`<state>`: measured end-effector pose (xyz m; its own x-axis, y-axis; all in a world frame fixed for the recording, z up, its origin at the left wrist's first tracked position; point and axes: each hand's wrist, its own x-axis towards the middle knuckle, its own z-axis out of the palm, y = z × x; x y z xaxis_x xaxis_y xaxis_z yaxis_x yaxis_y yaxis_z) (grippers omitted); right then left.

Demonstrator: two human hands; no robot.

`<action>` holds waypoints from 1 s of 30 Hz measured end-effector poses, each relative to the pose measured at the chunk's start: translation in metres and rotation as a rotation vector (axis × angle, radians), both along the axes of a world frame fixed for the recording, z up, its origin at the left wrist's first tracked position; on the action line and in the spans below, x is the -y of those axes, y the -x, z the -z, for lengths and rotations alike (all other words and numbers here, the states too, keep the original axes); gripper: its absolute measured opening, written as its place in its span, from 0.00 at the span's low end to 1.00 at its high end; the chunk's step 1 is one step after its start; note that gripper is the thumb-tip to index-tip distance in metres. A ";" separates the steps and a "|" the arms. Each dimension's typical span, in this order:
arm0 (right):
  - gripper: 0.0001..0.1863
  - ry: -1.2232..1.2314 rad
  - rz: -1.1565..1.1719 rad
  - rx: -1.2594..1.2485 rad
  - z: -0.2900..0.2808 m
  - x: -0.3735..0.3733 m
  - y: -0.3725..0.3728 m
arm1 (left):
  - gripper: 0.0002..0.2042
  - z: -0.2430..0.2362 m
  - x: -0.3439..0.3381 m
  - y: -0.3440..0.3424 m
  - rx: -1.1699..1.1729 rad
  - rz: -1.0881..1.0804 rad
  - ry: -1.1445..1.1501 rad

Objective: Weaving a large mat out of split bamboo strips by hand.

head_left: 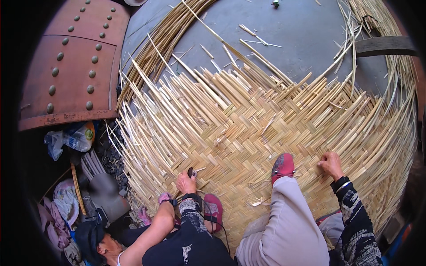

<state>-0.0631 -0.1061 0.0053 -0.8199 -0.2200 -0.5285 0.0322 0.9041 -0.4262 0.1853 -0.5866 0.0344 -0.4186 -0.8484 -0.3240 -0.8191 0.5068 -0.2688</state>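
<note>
A large woven mat of split bamboo strips [266,142] spreads under my feet, its far edge fringed with loose strip ends. Low over its left part, my left hand [187,182] is closed around a short dark tool [190,172]; the exact kind is not clear. My right hand [331,165] rests on the right side of the weave with its fingers curled in. Whatever lies between those fingers is hidden. My red shoe [283,166] stands on the mat between the two hands.
A person with a dark hat [90,232] crouches close at my left, wearing pink gloves [144,216]. Bundled long strips [162,42] lie at the far left, by a studded red door [73,62]. Bags and cloths [66,199] are heaped at left. A wooden bar [384,46] juts in at right.
</note>
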 end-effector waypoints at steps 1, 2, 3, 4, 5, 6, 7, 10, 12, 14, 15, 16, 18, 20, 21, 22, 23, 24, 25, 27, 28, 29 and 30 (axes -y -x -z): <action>0.11 0.035 -0.032 0.055 -0.004 0.002 0.009 | 0.13 -0.007 0.001 0.017 -0.187 0.111 -0.018; 0.08 0.250 0.242 0.284 -0.016 0.016 0.020 | 0.10 -0.015 0.005 0.028 -0.364 0.214 -0.029; 0.06 0.399 0.335 0.316 -0.026 0.029 0.034 | 0.10 -0.018 0.009 0.041 -0.368 0.218 -0.027; 0.05 0.544 0.430 0.343 -0.039 0.042 0.049 | 0.11 -0.018 0.014 0.059 -0.579 0.198 -0.174; 0.04 0.597 0.461 0.327 -0.055 0.055 0.066 | 0.12 -0.019 0.018 0.081 -0.788 0.175 -0.323; 0.03 0.649 0.497 0.315 -0.070 0.068 0.082 | 0.12 -0.022 0.015 0.110 -0.880 0.143 -0.436; 0.04 0.709 0.512 0.287 -0.076 0.071 0.097 | 0.11 -0.012 -0.002 0.146 -0.966 0.101 -0.585; 0.07 0.850 0.321 0.198 -0.109 0.118 0.135 | 0.08 -0.053 -0.035 0.234 -1.202 -0.026 -0.980; 0.12 0.719 -0.017 0.019 -0.110 0.151 0.146 | 0.06 -0.062 -0.063 0.278 -1.228 -0.062 -1.161; 0.20 0.482 -0.272 -0.099 -0.127 0.181 0.143 | 0.05 -0.060 -0.089 0.313 -1.218 -0.095 -1.280; 0.24 0.445 -0.345 -0.224 -0.121 0.188 0.141 | 0.06 -0.055 -0.105 0.331 -1.211 -0.122 -1.360; 0.26 0.391 -0.379 -0.250 -0.121 0.200 0.141 | 0.06 -0.056 -0.109 0.343 -1.175 -0.116 -1.362; 0.27 0.319 -0.400 -0.275 -0.108 0.206 0.147 | 0.07 -0.056 -0.122 0.359 -1.128 -0.177 -1.384; 0.25 0.266 -0.408 -0.492 -0.091 0.209 0.155 | 0.06 -0.048 -0.120 0.364 -1.101 -0.210 -1.457; 0.25 0.264 -0.403 -0.492 -0.084 0.210 0.157 | 0.05 -0.045 -0.118 0.365 -1.079 -0.246 -1.525; 0.23 0.300 -0.411 -0.505 -0.077 0.212 0.157 | 0.05 -0.041 -0.116 0.364 -1.056 -0.228 -1.487; 0.20 0.336 -0.419 -0.517 -0.070 0.214 0.158 | 0.05 -0.038 -0.113 0.363 -1.051 -0.230 -1.487; 0.20 0.336 -0.417 -0.514 -0.064 0.215 0.161 | 0.06 -0.035 -0.109 0.362 -1.011 -0.259 -1.512; 0.18 0.316 -0.482 -0.555 -0.061 0.215 0.165 | 0.08 -0.033 -0.106 0.363 -0.970 -0.287 -1.542; 0.16 0.289 -0.544 -0.594 -0.056 0.215 0.173 | 0.10 -0.029 -0.101 0.368 -0.911 -0.252 -1.568; 0.15 0.269 -0.586 -0.618 -0.059 0.217 0.176 | 0.10 -0.031 -0.098 0.370 -0.887 -0.255 -1.591; 0.15 0.249 -0.627 -0.643 -0.061 0.220 0.179 | 0.11 -0.032 -0.096 0.372 -0.863 -0.258 -1.615; 0.13 0.269 -0.647 -0.677 -0.061 0.223 0.181 | 0.12 -0.029 -0.094 0.373 -0.832 -0.252 -1.615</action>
